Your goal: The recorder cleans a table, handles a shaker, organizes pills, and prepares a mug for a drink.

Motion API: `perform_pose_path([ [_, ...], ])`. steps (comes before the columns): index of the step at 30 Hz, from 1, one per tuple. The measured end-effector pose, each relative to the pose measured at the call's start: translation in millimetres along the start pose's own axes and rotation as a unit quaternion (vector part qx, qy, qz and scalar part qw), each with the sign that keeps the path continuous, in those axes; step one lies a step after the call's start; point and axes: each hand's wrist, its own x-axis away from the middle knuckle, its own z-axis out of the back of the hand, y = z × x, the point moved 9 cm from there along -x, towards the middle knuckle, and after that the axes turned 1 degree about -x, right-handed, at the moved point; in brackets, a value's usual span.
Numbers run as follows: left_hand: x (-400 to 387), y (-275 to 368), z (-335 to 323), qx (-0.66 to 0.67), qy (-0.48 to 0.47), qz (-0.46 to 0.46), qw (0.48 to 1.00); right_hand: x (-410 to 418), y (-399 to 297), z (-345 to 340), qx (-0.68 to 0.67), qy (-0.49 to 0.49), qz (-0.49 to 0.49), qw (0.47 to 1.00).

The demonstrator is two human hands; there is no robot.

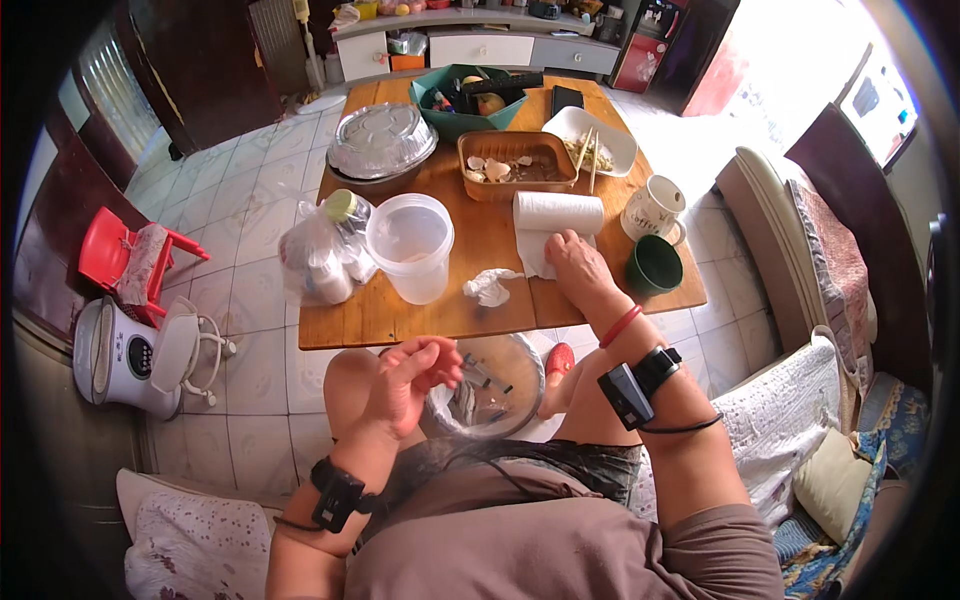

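Observation:
My right hand (578, 271) rests at the loose end of a paper towel roll (559, 211) on the wooden table, its fingers on the sheet; whether they pinch it is hard to see. My left hand (417, 379) is raised before the table's front edge, fingers loosely curled, with nothing visible in it. A crumpled white tissue (491, 287) lies between the roll and a clear plastic tub (411, 247). Right of my right hand stand a dark green cup (654, 265) and a white mug (651, 206) bearing writing.
Behind the roll are a brown basket (517, 187) with eggshells and a white bowl (626, 135) with food and chopsticks. A foil-covered dish (381, 142), a plastic bag (307, 262) and a green box (469, 124) share the table (480, 240). Below its edge stands a lined bin (536, 382).

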Motion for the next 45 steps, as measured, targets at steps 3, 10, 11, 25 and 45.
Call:
perform_pose_path([
  [3,-15.7,-15.7,-21.0,0.092,-0.035,0.025,0.995,3.8,-3.8,2.1,-0.003,0.036,0.022,0.999],
  [10,-41.7,-24.1,-48.1,0.17,-0.067,0.024,0.983,12.2,-2.6,10.0,-0.044,0.04,-0.012,0.998],
  [11,-44.6,-23.3,-49.5,0.181,-0.063,0.022,0.981,12.6,-0.3,10.6,-0.044,0.035,-0.018,0.998],
  [25,-53.8,-29.6,-51.5,0.266,-0.052,0.03,0.962,26.0,-35.2,39.0,-0.14,0.069,0.069,0.985],
  [45,15.3,-10.7,-56.6,0.346,-0.092,-0.029,0.933,115.9,-205.4,60.6,-0.19,-0.008,0.328,0.925],
])
